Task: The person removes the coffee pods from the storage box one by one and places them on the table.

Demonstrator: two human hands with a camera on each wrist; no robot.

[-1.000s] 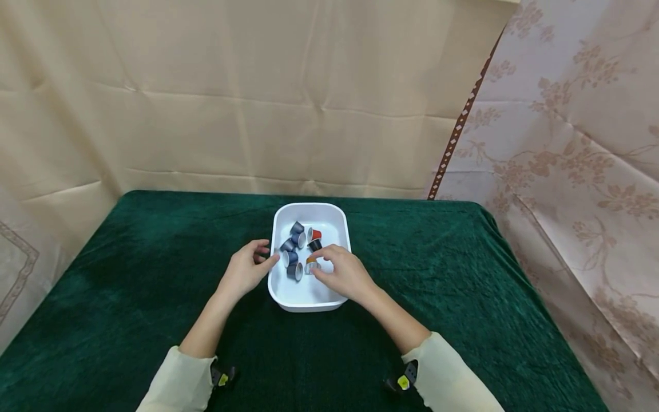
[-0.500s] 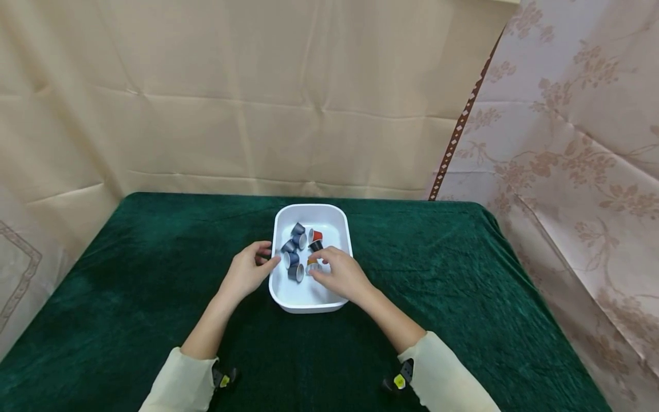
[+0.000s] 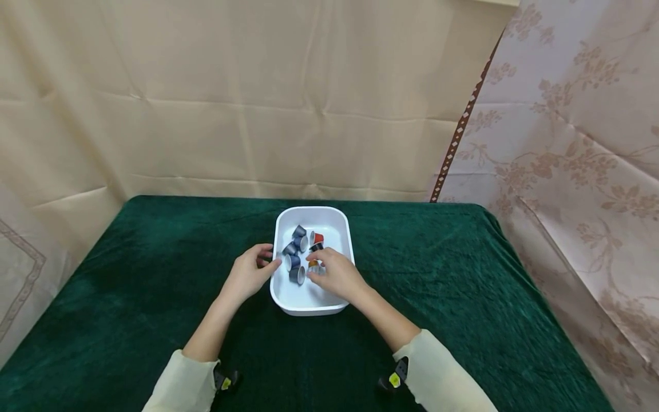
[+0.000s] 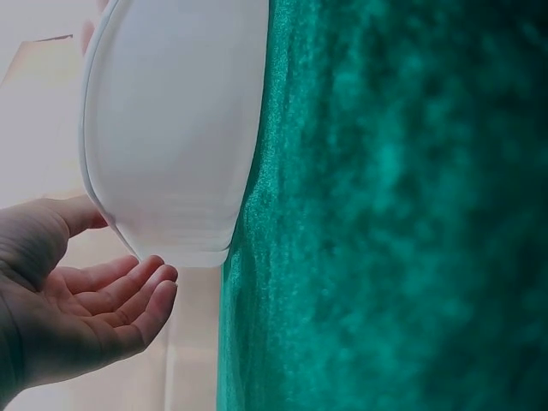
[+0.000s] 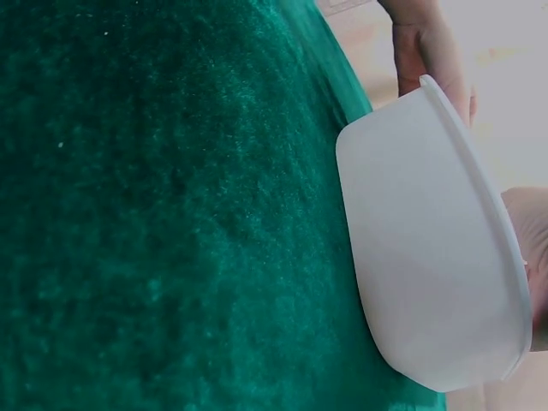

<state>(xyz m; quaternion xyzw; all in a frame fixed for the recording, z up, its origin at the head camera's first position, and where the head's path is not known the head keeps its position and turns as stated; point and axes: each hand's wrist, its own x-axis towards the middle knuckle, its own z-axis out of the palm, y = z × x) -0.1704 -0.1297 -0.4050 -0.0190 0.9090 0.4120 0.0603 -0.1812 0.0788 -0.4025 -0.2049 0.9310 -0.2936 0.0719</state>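
A white plastic tray (image 3: pixel 296 306) holds several small coffee capsules. My left hand (image 3: pixel 247 272) is at the tray's left rim, thumb at the edge and fingers loosely bent outside the wall; the left wrist view shows this left hand (image 4: pixel 86 317) with an empty palm. My right hand (image 3: pixel 340 274) reaches over the right side, thumb and index finger apart around an orange capsule (image 3: pixel 313 264). Dark blue capsules (image 3: pixel 292 262) and a grey one (image 3: pixel 297 275) lie left of it. Beyond are a red capsule (image 3: pixel 318 238) and a black one (image 3: pixel 316 247), partly covered by the right fingers.
The tray stands on a table with a dark green velvet cloth (image 3: pixel 422 269). Behind hangs a beige curtain (image 3: pixel 257 103), and a floral curtain (image 3: pixel 582 149) hangs on the right. The tray wall (image 5: pixel 428 231) hides most of the right hand in the right wrist view.
My right hand has shifted slightly left over the orange capsule, its fingers covering more of the black one. The left hand and the capsules keep their places; the whole view drifts slightly.
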